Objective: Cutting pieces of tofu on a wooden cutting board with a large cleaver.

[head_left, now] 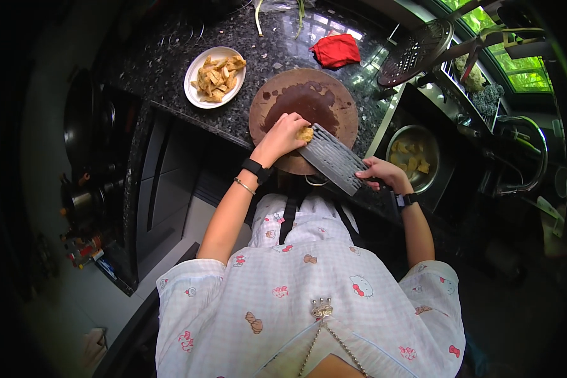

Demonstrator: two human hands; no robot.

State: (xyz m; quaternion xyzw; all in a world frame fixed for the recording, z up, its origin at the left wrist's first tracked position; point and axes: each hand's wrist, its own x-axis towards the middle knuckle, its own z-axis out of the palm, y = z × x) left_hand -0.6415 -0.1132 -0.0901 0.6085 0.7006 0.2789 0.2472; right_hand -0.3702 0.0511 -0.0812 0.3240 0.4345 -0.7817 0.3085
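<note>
My right hand [382, 174] is closed on the near right end of a cleaver [337, 157], a wide grey rectangular blade with a hammered pattern. The blade slants across the near right part of a round wooden chopping board [343, 113], whose middle is dark and wet. My left hand [285, 137] is closed, its fingers around a golden-brown piece of what looks like fried tofu [305, 134] at the far left end of the blade. Fingers partly hide this piece. Beyond the board's left side, a white oval plate [194, 96] bears several cut tan pieces.
A red cloth [335, 50] lies behind the board on the speckled black counter [164, 75]. To the right, a metal pot [427, 130] with yellowish pieces in liquid sits in the sink area, near a curved faucet [542, 148]. Green stalks [258, 17] lie at the back.
</note>
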